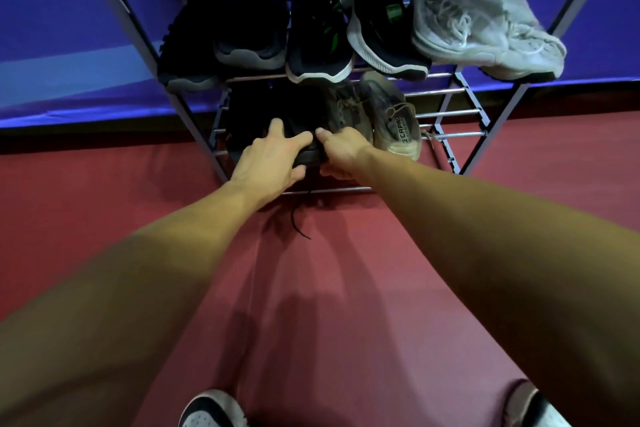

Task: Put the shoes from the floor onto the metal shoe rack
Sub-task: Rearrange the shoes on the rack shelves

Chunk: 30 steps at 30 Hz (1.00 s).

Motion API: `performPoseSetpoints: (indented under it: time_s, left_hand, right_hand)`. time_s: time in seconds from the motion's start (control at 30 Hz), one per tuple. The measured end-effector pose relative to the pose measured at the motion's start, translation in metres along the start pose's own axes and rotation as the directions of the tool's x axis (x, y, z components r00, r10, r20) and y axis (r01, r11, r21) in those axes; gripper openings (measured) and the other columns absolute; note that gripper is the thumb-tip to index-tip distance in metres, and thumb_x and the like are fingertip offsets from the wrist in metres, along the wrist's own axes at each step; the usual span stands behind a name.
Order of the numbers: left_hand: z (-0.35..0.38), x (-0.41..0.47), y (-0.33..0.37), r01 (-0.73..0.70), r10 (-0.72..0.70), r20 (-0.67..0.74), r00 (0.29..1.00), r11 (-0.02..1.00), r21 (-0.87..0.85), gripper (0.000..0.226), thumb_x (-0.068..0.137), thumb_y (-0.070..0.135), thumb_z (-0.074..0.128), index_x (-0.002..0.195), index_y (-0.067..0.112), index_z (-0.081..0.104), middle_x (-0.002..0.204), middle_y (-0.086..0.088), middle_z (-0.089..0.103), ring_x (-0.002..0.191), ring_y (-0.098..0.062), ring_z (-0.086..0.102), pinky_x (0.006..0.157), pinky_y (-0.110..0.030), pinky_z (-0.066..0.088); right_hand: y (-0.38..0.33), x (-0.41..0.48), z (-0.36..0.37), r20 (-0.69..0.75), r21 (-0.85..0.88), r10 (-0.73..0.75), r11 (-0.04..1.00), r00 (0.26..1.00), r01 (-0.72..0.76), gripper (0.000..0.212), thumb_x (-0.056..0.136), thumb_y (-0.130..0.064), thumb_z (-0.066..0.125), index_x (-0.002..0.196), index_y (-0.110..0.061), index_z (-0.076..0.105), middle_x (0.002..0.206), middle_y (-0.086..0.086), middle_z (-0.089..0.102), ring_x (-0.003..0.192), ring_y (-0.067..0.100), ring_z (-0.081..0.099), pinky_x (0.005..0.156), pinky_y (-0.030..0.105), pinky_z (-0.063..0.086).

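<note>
Now, a red floor (104, 218) is spread out in front of the metal shoe rack (460, 114), and a blue banner (52, 45) is stretched behind it. The rack's upper shelf is filled by 5 shoes. A dark pair (225, 35) is set at the rack's left end, and 2 black shoes with green accents (318, 38) are placed at its middle. A white sneaker (485, 31) is laid at an angle at its right end, pushed out past the front rail.

On the rack's lower shelf, a tan pair (394, 125) is parked just right of middle, the 2 shoes touching. And the black shoe (310, 152) is found on that same lower shelf, just left of the tan pair, at the rack's front rails. It is gripped from both sides. The left hand (270, 163) is clamped on its left side, fingers laid across the top and thumb tucked beneath. The right hand (343, 152) is closed on its right side, thumb pressed on top.

A black lace (298, 222) is left dangling below the rack's front rail. Well in front of the rack, at the bottom edge, 2 black-and-white shoe tips (211, 409) are seen, worn by the person.
</note>
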State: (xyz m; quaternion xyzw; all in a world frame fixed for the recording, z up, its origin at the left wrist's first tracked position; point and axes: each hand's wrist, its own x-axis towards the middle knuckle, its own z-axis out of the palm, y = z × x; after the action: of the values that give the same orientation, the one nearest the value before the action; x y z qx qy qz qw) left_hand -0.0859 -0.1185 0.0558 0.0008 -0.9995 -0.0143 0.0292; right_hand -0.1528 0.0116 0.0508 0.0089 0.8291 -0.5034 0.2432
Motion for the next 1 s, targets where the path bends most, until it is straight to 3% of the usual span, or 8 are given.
performPoseSetpoints:
  time_s: [0.17, 0.3, 0.47, 0.57, 0.63, 0.77, 0.87, 1.0]
  left_hand:
    - [-0.011, -0.013, -0.007, -0.068, 0.066, -0.022, 0.998, 0.988, -0.140, 0.038, 0.082, 0.047, 0.066, 0.109, 0.030, 0.045, 0.105, -0.005, 0.044, 0.078, -0.035, 0.059, 0.071, -0.042, 0.051]
    - [-0.016, -0.004, -0.011, 0.181, -0.188, 0.043, 0.981, 0.815, -0.551, 0.031, 0.077, 0.051, 0.053, 0.088, 0.022, 0.052, 0.079, -0.005, 0.063, 0.072, -0.024, 0.056, 0.069, -0.036, 0.044]
    - [-0.002, 0.014, 0.000, 0.478, -0.409, 0.259, 0.875, 0.646, -0.595, 0.060, 0.089, 0.055, 0.052, 0.129, 0.010, 0.049, 0.124, -0.012, 0.063, 0.111, -0.032, 0.060, 0.082, -0.033, 0.043]
    - [-0.006, 0.021, 0.016, 0.528, -0.530, 0.223, 0.818, 0.539, -0.656, 0.079, 0.092, 0.048, 0.054, 0.150, 0.003, 0.023, 0.150, -0.020, 0.039, 0.133, -0.039, 0.044, 0.103, -0.040, 0.037]
    - [-0.013, 0.022, 0.022, 0.517, -0.588, 0.090, 0.804, 0.616, -0.594, 0.078, 0.089, 0.040, 0.058, 0.151, 0.011, 0.021, 0.152, -0.021, 0.028, 0.135, -0.043, 0.037, 0.107, -0.047, 0.034]
    - [-0.016, 0.021, 0.022, 0.176, -0.180, -0.041, 0.983, 0.981, -0.083, 0.072, 0.078, 0.023, 0.062, 0.145, 0.037, 0.039, 0.149, -0.017, 0.031, 0.132, -0.042, 0.030, 0.105, -0.050, 0.028]
    - [-0.016, 0.019, 0.025, -0.112, 0.105, 0.107, 0.989, 0.992, 0.063, 0.064, 0.076, 0.023, 0.058, 0.134, 0.048, 0.051, 0.146, 0.001, 0.042, 0.127, -0.037, 0.030, 0.097, -0.048, 0.027]
    - [-0.022, 0.028, 0.031, -0.101, 0.091, 0.113, 0.989, 0.991, 0.092, 0.038, 0.081, 0.037, 0.056, 0.119, 0.041, 0.063, 0.120, 0.008, 0.063, 0.117, -0.033, 0.039, 0.086, -0.045, 0.024]
  right_hand:
    - [-0.002, -0.018, -0.005, -0.019, 0.193, 0.000, 0.981, 1.000, 0.004, 0.024, 0.098, -0.032, 0.059, 0.091, -0.010, 0.059, 0.069, 0.005, 0.057, 0.048, 0.017, 0.056, 0.038, 0.016, 0.036]
    - [0.003, -0.030, -0.017, 0.015, 0.220, 0.002, 0.975, 1.000, -0.006, 0.026, 0.098, -0.022, 0.060, 0.075, -0.012, 0.052, 0.066, 0.003, 0.049, 0.051, 0.018, 0.054, 0.043, 0.020, 0.044]
    - [0.017, -0.039, -0.035, 0.163, 0.226, -0.032, 0.974, 0.986, -0.006, 0.025, 0.098, -0.013, 0.057, 0.074, -0.010, 0.051, 0.055, 0.002, 0.045, 0.045, 0.016, 0.055, 0.091, 0.043, 0.055]
    - [0.021, -0.040, -0.046, 0.192, 0.175, -0.041, 0.985, 0.981, 0.007, 0.013, 0.095, -0.011, 0.055, 0.083, -0.008, 0.055, 0.056, 0.004, 0.046, 0.047, 0.017, 0.055, 0.086, 0.041, 0.053]
    - [0.024, -0.042, -0.053, 0.193, 0.128, -0.056, 0.991, 0.980, 0.031, 0.006, 0.093, -0.011, 0.055, 0.092, -0.007, 0.058, 0.063, 0.007, 0.048, 0.053, 0.018, 0.054, 0.072, 0.034, 0.053]
    - [0.032, -0.044, -0.058, 0.194, 0.051, -0.096, 0.995, 0.976, 0.088, 0.013, 0.092, -0.005, 0.056, 0.095, -0.010, 0.067, 0.079, 0.009, 0.058, 0.066, 0.016, 0.054, 0.069, 0.030, 0.048]
    - [0.036, -0.042, -0.063, 0.187, 0.075, -0.100, 0.993, 0.977, 0.087, 0.023, 0.092, -0.001, 0.058, 0.109, -0.013, 0.068, 0.105, 0.012, 0.070, 0.095, 0.022, 0.065, 0.089, 0.033, 0.055]
    - [0.038, -0.040, -0.069, 0.163, 0.084, -0.111, 0.992, 0.980, 0.098, 0.026, 0.092, -0.008, 0.065, 0.117, -0.009, 0.070, 0.109, 0.013, 0.072, 0.096, 0.021, 0.067, 0.091, 0.028, 0.057]
